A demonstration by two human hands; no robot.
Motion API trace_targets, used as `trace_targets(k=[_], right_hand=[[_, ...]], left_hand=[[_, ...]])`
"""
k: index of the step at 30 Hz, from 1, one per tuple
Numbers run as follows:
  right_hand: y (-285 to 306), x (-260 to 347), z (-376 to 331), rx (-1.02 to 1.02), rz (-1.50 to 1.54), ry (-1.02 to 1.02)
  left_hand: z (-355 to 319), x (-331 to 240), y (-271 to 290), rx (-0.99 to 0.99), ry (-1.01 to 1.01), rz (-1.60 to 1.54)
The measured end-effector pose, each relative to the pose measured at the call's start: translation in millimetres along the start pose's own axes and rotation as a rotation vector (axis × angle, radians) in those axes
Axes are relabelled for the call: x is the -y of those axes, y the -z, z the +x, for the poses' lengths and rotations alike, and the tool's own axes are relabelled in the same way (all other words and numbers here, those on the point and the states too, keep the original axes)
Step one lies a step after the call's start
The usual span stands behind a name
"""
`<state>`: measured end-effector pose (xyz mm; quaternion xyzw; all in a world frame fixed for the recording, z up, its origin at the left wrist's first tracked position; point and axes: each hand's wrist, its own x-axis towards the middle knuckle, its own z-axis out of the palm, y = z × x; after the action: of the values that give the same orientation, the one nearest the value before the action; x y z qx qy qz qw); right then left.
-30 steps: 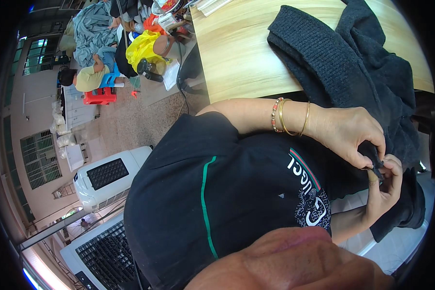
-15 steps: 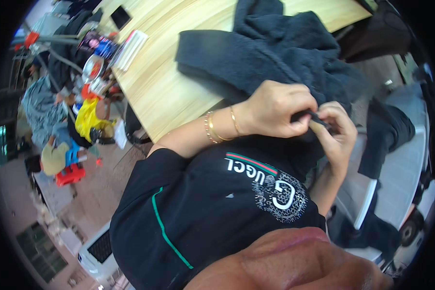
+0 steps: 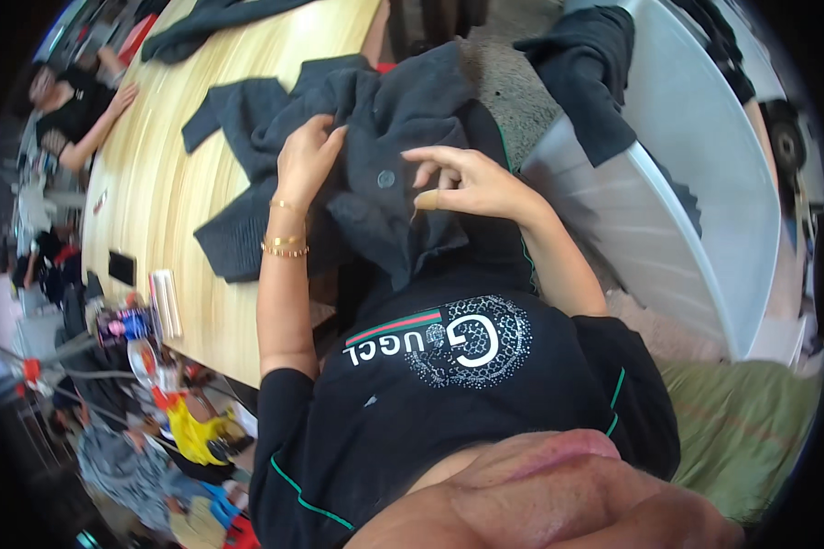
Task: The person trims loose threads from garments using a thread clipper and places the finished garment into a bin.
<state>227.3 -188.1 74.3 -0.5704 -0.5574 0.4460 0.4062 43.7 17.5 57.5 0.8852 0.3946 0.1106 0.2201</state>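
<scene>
A dark grey knit cardigan (image 3: 394, 119) with a round button (image 3: 386, 179) lies across the table's near edge and hangs toward my lap. Its sleeves, one with a ribbed cuff (image 3: 229, 240), spread over the tabletop. My left hand (image 3: 307, 160), wearing bracelets at the wrist, is closed on the cloth at the cardigan's upper middle; its lower fingers are partly hidden. Just right of the button is my right hand (image 3: 471, 183), thumb and fingers apart, a tan cover on the thumb. A thin dark strand shows below that thumb; I cannot tell whether it is held.
The pale wooden table (image 3: 156, 156) bears another dark garment (image 3: 211, 27), a phone (image 3: 122, 267) and a pale stack (image 3: 166, 306). A co-worker (image 3: 78, 119) sits at its far left. At right, dark clothing (image 3: 586, 64) drapes over a light grey bin (image 3: 705, 183).
My view has turned toward the table's left part. My hands, earlier together on a small dark piece, have separated; the left now grips the cardigan and the right has opened near the button.
</scene>
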Motion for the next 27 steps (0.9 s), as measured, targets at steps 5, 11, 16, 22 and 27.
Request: trace_targets(k=[5,11,16,22,27], right_hand=[[-17,-11,3,0.016,-0.011,-0.096],[-37,1,24,-0.014,0.030,0.125],[-11,21,15,-0.122,0.364,0.199],[56,48,-16,-0.459,0.737,0.383],[195,32,-64,-0.908,0.830,0.514]], left_hand=[[-19,-21,-1,-0.060,-0.092,-0.906],[-81,-121,44,0.333,-0.129,-1.311],[-109,-159,28,0.784,-0.597,-0.902],[-114,-169,5,0.426,-0.889,-0.802],[-114,-164,-5,0.609,-0.838,-0.703]])
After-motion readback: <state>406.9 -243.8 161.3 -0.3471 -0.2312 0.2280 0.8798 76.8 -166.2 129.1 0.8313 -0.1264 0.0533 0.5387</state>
